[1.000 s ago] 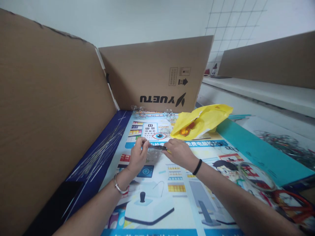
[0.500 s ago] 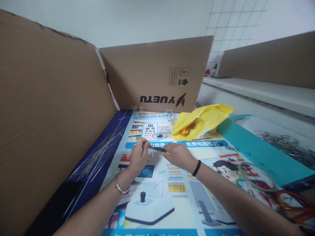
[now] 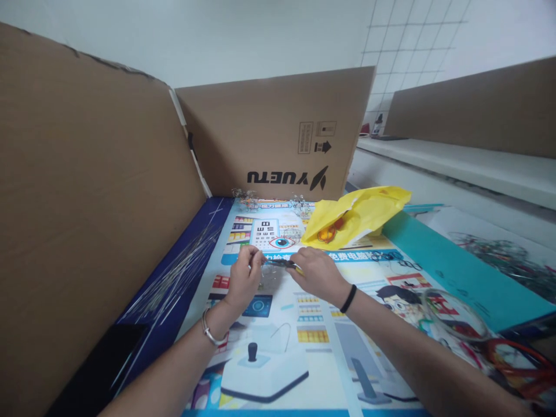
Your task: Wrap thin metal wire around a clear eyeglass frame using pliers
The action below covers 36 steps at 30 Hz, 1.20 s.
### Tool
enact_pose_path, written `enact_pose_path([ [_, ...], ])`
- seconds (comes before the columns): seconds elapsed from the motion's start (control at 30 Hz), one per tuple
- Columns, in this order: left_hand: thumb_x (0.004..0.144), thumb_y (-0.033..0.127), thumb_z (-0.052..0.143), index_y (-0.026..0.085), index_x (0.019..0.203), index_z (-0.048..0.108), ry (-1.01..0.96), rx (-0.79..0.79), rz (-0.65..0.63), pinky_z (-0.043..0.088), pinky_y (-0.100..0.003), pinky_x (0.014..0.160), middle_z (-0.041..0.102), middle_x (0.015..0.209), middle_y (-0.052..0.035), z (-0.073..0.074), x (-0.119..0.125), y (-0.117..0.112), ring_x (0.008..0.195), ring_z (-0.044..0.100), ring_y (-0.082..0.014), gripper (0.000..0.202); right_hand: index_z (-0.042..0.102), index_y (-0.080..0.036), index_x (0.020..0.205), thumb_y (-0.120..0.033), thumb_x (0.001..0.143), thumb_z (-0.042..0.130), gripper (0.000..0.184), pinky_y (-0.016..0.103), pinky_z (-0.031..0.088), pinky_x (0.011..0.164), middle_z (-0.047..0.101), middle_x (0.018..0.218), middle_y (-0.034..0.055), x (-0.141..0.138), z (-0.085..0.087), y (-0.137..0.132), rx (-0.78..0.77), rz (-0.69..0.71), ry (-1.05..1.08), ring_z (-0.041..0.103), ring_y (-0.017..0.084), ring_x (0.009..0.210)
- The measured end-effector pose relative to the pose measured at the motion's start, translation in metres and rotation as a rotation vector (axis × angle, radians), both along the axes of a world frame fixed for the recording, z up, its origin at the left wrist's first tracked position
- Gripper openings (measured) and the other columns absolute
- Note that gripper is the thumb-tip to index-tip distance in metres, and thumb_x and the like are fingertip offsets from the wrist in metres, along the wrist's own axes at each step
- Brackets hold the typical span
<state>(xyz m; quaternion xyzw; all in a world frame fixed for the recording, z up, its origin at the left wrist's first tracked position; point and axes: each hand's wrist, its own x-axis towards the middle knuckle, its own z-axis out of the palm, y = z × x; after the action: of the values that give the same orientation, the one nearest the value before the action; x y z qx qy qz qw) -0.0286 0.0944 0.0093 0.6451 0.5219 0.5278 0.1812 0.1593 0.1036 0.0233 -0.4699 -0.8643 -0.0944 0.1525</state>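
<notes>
My left hand (image 3: 244, 275) is closed in a pinch on a small clear eyeglass part (image 3: 268, 273) held just above the printed poster (image 3: 304, 324). My right hand (image 3: 316, 270) is closed around a dark slim tool with a yellow handle (image 3: 284, 263), whose tip points left at the pinched part. The two hands nearly meet over the poster's middle. A silver bangle is on my left wrist and a black band on my right.
Cardboard walls (image 3: 87, 191) stand at the left and back. A yellow plastic bag (image 3: 356, 217) lies behind my right hand. Thin metal wires (image 3: 174, 278) lie at the left on the blue strip. A clear bowl (image 3: 452, 315) and red frames (image 3: 516, 359) sit at the right.
Both hands stay almost in place, shifting slightly; the view has tilted a little.
</notes>
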Motion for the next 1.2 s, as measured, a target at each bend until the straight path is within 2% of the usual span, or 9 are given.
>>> enact_pose_path([
  [0.43,0.086,0.03,0.039,0.02,0.079,0.045,0.073,0.01,0.016,0.039,-0.025,0.062,0.056,0.069,0.0007,-0.0015,0.0003,0.0002,0.064,0.054,-0.0133,0.014,0.059,-0.019,0.086,-0.038,0.085,0.044,0.024,0.03,0.031,0.071,0.058,0.085,0.006,-0.0041,0.0042,-0.004,0.04,-0.008,-0.03,0.049,0.019,0.084],
  [1.0,0.085,0.03,0.04,0.02,0.08,0.046,0.069,-0.017,0.027,0.039,-0.024,0.058,0.057,0.067,0.0017,-0.002,0.0005,0.0006,0.06,0.054,-0.0124,0.013,0.059,-0.018,0.086,-0.035,0.085,0.043,0.024,0.03,0.032,0.07,0.058,0.084,0.0072,-0.0062,0.0053,-0.0049,0.006,-0.022,-0.055,0.049,0.019,0.083],
  [1.2,0.086,0.03,0.039,0.02,0.08,0.045,0.063,-0.021,0.013,0.04,-0.024,0.059,0.057,0.068,0.0014,-0.0032,0.0,0.0013,0.062,0.055,-0.0125,0.013,0.059,-0.019,0.089,-0.036,0.086,0.043,0.025,0.028,0.033,0.071,0.059,0.086,0.0069,-0.0054,0.0048,-0.0057,-0.06,-0.019,-0.023,0.051,0.018,0.084],
])
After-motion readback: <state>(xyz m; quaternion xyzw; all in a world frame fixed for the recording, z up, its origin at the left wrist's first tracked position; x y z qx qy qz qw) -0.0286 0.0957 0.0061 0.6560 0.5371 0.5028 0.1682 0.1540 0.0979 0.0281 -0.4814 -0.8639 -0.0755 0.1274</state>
